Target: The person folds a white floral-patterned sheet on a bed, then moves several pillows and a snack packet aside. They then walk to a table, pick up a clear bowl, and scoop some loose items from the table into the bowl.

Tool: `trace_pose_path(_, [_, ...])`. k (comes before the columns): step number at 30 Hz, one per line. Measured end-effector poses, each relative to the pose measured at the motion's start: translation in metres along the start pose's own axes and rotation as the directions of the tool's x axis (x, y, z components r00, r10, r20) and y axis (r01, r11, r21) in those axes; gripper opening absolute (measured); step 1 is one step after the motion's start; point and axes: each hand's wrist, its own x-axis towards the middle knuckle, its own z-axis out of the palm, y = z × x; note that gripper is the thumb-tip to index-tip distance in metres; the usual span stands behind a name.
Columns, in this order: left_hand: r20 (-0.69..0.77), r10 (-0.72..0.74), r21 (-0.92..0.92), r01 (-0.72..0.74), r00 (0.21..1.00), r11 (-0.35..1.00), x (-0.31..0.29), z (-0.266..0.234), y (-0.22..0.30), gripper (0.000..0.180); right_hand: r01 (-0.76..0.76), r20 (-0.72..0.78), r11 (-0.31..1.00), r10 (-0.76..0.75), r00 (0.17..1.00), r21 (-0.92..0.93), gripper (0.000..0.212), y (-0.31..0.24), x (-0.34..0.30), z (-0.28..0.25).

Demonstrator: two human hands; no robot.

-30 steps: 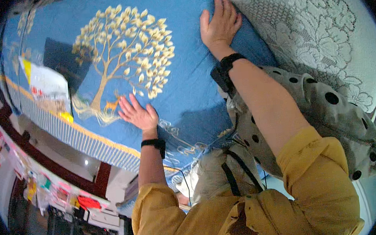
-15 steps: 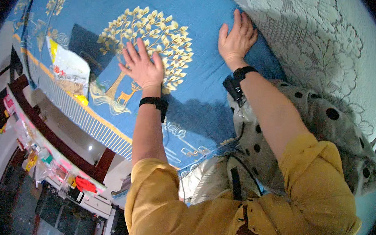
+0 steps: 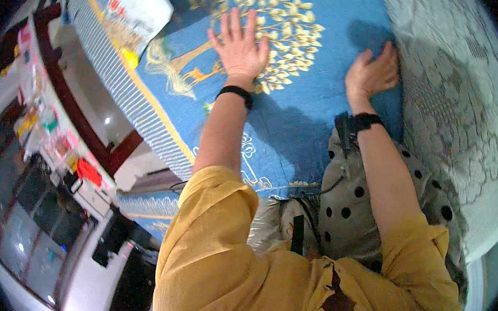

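Blue cloth cover (image 3: 312,132), one, soft and faintly creased, spread from 11 to 2 o'clock, with a striped border along its left edge. Printed on it: one gold-leaved tree (image 3: 291,18), one small deer (image 3: 197,74). Left hand (image 3: 241,49) at 12, over the tree, palm down, five digits fanned apart. Right hand (image 3: 372,75) at 2, near the lace edge, grasping nothing visible; fingers bunched, thumb apart. Cannot tell whether either hand presses the cloth. Two black wristbands (image 3: 367,122), one per wrist. At 3, one pale openwork floral lace cover (image 3: 467,142). At 4, one grey polka-dot fabric (image 3: 336,194), rumpled. At 11, one glossy white-and-yellow package (image 3: 143,12).
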Motion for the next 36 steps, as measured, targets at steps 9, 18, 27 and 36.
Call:
trace_pose_path(9, [0.017, -0.02, -0.03, 0.02, 1.0, 0.999, 0.001, -0.003, 0.004, 0.069, -0.023, 0.037, 0.999, 0.022, 0.999, 0.043, 0.06, -0.005, 0.001, -0.008])
trace_pose_path(18, [0.027, -0.017, -0.022, 0.017, 1.0, 1.0, -0.002, 0.003, 0.001, 0.071, -0.026, 0.081, 0.999, 0.023, 0.996, 0.038, 0.061, -0.006, 0.001, -0.013])
trace_pose_path(27, [0.085, 0.024, -0.027, -0.022, 0.996, 0.999, -0.002, 0.003, -0.003, 0.074, -0.009, 0.068, 0.999, 0.006, 0.998, 0.043, 0.063, -0.01, 0.003, -0.019])
trace_pose_path(36, [0.139, 0.059, -0.049, -0.053, 0.988, 0.997, 0.001, -0.012, -0.004, 0.073, -0.046, 0.07, 0.999, 0.048, 0.996, -0.028, 0.065, -0.012, 0.003, -0.014])
